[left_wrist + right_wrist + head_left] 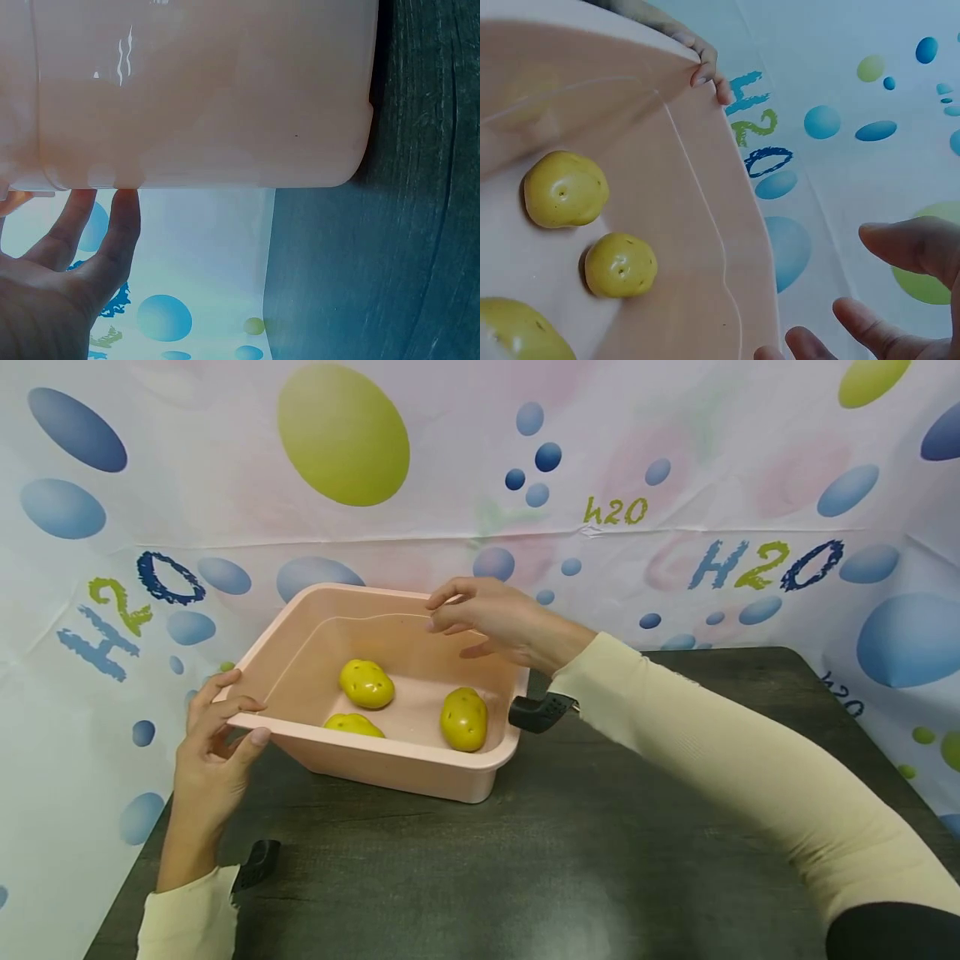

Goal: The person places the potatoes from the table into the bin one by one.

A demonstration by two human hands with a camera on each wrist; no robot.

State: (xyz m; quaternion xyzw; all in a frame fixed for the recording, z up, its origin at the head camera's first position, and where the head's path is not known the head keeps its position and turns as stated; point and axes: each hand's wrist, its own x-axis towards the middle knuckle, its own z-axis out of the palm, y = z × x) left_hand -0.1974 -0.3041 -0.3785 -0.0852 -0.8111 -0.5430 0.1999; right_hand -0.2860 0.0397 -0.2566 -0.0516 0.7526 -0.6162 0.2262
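Observation:
A pink plastic bin (397, 770) stands on the table, its near side seeming slightly raised. Inside lie three glossy yellow potatoes: one toward the back (367, 684), one at the right (463, 719), and a third (355, 724) partly hidden behind the near wall. My left hand (212, 760) grips the rim at the bin's left corner, thumb on the near side. Over the bin's back right part hovers my right hand (502, 618), fingers loosely bent and holding nothing. In the right wrist view its fingers are spread and apart from the rim.
The dark wood-grain table (645, 843) extends in front and to the right of the bin. Behind it hangs a white sheet (450, 460) printed with blue and green ovals and H2O lettering. A black strap piece (540, 713) sits at the right wrist.

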